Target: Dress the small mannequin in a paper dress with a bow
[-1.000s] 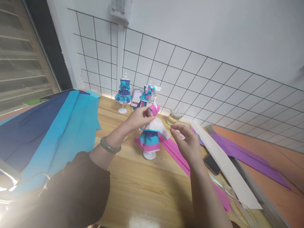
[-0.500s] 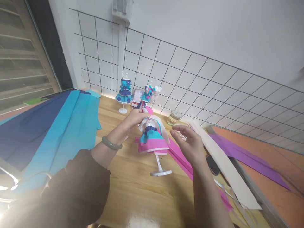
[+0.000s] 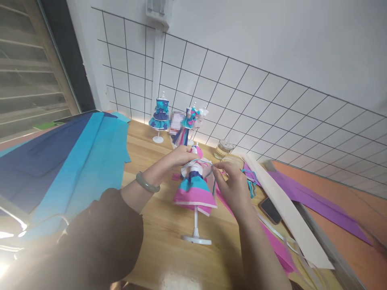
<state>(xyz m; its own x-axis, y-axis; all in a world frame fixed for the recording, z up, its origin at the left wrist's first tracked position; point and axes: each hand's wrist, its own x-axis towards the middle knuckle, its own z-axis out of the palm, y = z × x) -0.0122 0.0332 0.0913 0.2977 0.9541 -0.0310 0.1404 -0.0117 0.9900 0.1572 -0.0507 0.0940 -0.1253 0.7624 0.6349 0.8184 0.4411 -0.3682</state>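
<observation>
A miniature dress form with a white stand wears a doll dress in pink, turquoise and navy, with pale trim at the hem. At the top of the form, my left hand is closed on the bodice, its fingertips partly hidden by cloth. My right hand pinches the edge of a pale fabric strip with a turquoise line, at the dress's right side. Whether the stand's base rests on the table or hangs just above it, I cannot tell.
Behind stand other dressed forms and a glass jar. On the right lie a phone, turquoise cords, a long cream strip and purple cloth. Blue and turquoise fabric covers the left side.
My right hand has moved left from beside the dress and now pinches the fabric strip. The form has come nearer and more upright, with my left hand still on its top.
</observation>
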